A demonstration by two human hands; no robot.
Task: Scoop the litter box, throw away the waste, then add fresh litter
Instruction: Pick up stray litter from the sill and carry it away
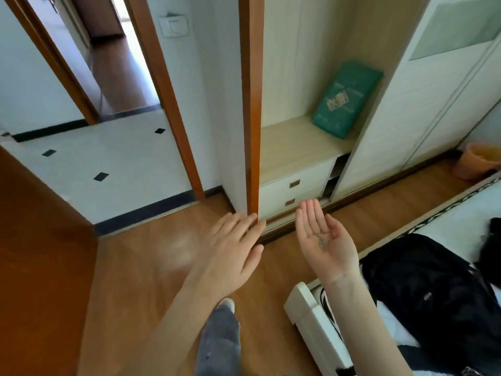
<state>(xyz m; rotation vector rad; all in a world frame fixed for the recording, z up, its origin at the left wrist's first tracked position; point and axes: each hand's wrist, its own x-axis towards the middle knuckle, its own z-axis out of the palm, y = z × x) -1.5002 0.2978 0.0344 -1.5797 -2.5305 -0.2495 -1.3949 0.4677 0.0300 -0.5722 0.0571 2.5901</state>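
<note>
My right hand (324, 240) is held palm up over the wooden floor, fingers straight, with a few small grey litter grains (321, 238) lying in the palm. My left hand (233, 248) hovers palm down beside it, fingers straight, holding nothing. A green litter bag (345, 99) leans upright in the open wardrobe niche, on the shelf above two drawers. An orange waste bin (474, 164) stands on the floor at the far right by the wardrobe. No litter box or scoop is in view.
An open doorway (108, 164) to a white tiled hall lies at the left, with an orange-brown door frame (252, 104) ahead. A bed (311, 310) with a black backpack (423, 289) on it fills the lower right. My leg and shoe (219, 332) are below.
</note>
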